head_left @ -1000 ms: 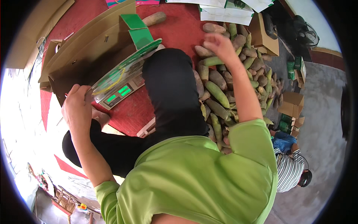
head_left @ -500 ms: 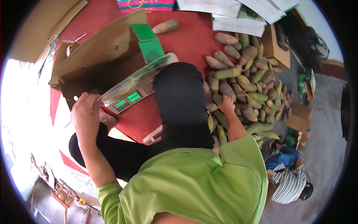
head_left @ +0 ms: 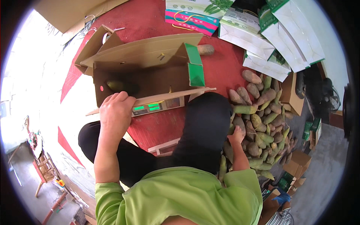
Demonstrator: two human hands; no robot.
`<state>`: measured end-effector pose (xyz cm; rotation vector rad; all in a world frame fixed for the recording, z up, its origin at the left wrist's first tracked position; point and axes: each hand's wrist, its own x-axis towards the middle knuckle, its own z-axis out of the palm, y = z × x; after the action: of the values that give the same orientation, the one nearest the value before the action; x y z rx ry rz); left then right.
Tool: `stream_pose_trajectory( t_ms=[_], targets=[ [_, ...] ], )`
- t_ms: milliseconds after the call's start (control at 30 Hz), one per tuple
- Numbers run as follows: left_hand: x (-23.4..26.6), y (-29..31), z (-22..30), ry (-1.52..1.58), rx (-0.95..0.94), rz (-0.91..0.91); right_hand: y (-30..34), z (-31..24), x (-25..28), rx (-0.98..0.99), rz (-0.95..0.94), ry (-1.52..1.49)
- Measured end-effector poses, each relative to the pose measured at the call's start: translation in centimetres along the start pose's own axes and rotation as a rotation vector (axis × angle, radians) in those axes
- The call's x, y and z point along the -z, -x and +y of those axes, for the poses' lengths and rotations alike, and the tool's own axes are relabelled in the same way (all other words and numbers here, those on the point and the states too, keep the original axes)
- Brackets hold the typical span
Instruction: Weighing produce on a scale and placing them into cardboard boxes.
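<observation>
My left hand (head_left: 117, 112) is closed over the near edge of an open cardboard box (head_left: 150, 78) that has a green end flap. The box sits on a scale (head_left: 161, 106) with a lit green display, which shows below the box's near flap. Inside, in the shadowed left end, lies a green radish (head_left: 116, 85). My right hand (head_left: 236, 137) is at the near left side of a heap of radishes (head_left: 264, 138), green and muddy brown, with its fingers curled against one. My knee hides part of the heap's left edge.
White and green cartons (head_left: 247, 32) and a pink and blue bag (head_left: 191, 22) stand at the back. A lone radish (head_left: 206, 49) lies on the red mat (head_left: 225, 56) behind the box. Another person (head_left: 281, 213) is at the lower right, near an open brown carton (head_left: 297, 164).
The view has shifted, showing more of the box's inside and the radish in it. The near flap now leans lower over the scale. My right hand stays at the heap.
</observation>
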<state>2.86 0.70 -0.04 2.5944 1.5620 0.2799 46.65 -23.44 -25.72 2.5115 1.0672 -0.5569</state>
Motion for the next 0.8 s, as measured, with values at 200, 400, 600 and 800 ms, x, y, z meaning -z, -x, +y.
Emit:
stream_pose_trajectory(
  t_ms=[200,400,600,800],
  targets=[
    [-0.2,0.0,-0.5,0.005,-0.027,-0.014,-3.4,-3.1,10.8,0.387,0.286,-1.021],
    [-0.5,0.5,-0.9,-0.050,-0.021,-0.046,5.7,-13.4,33.2,0.803,0.556,-1.302],
    [-0.5,0.5,-1.0,-0.066,-0.031,-0.041,11.9,-22.8,41.2,1.308,0.488,-1.177],
    [-0.3,-0.2,-0.6,-0.057,-0.056,-0.017,10.5,-33.9,34.1,1.490,0.435,-0.694]
  ],
)
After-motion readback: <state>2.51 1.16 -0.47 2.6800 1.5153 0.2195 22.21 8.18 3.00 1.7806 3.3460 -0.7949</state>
